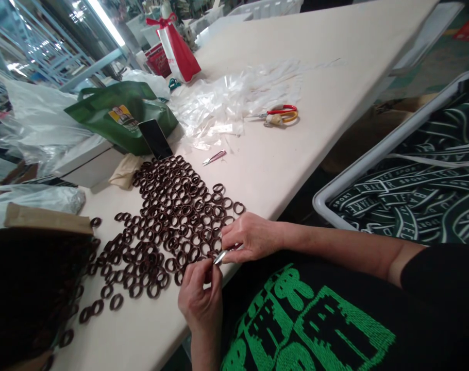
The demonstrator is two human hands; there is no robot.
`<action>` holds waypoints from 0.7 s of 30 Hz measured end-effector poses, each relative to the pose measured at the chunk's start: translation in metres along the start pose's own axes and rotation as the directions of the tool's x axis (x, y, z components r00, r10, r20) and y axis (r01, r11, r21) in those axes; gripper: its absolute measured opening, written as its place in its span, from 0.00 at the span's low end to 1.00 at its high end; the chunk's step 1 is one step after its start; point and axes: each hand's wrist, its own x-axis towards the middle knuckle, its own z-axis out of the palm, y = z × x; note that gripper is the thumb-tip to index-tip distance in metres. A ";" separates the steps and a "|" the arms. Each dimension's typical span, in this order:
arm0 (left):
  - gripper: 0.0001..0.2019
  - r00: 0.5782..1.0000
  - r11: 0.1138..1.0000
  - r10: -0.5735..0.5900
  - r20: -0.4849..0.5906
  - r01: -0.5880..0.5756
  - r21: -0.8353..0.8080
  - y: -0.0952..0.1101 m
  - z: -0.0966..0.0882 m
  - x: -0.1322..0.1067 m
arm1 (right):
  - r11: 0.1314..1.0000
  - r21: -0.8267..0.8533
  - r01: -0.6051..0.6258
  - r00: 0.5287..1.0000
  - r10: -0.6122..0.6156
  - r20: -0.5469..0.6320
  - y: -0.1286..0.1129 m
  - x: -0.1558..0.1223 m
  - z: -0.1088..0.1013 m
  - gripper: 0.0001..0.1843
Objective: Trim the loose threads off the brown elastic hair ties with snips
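Observation:
At the table's near edge my left hand is closed, its fingers pinching a small dark brown ring, mostly covered by them. My right hand is wrapped round small thread snips. The silvery blades point left and meet the ring at my left fingertips. Beyond both hands spreads a heap of dark brown rings, which look like loops of narrow band. Some rings lie loose at the heap's edges.
A dark-mouthed box stands left. Behind the heap are a phone, a green bag and clear plastic. Other snips and red-and-yellow scissors lie on the table. A white bin of printed straps is right.

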 end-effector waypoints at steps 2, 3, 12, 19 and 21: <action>0.03 1.000 1.000 0.001 -0.006 -0.001 -0.005 0.001 0.001 0.000 | 1.000 0.008 -0.006 1.000 0.006 0.008 0.001 -0.001 0.000 0.18; 0.03 1.000 1.000 0.002 -0.011 -0.002 -0.007 0.001 0.001 0.001 | 1.000 0.008 -0.013 1.000 0.013 0.014 0.002 -0.002 0.001 0.18; 0.03 0.999 0.998 -0.047 0.007 0.047 -0.042 0.003 0.003 0.000 | 0.987 0.139 -0.076 0.996 0.081 -0.025 0.007 -0.002 0.004 0.20; 0.11 0.856 0.788 -0.467 0.222 0.517 -0.335 0.010 0.002 -0.004 | 0.699 0.647 -0.306 0.908 0.419 -0.022 0.004 -0.012 0.017 0.17; 0.15 0.769 0.651 -0.522 0.368 0.638 -0.411 0.013 0.004 -0.007 | 0.736 0.638 -0.227 0.936 0.346 -0.066 0.000 -0.018 0.021 0.14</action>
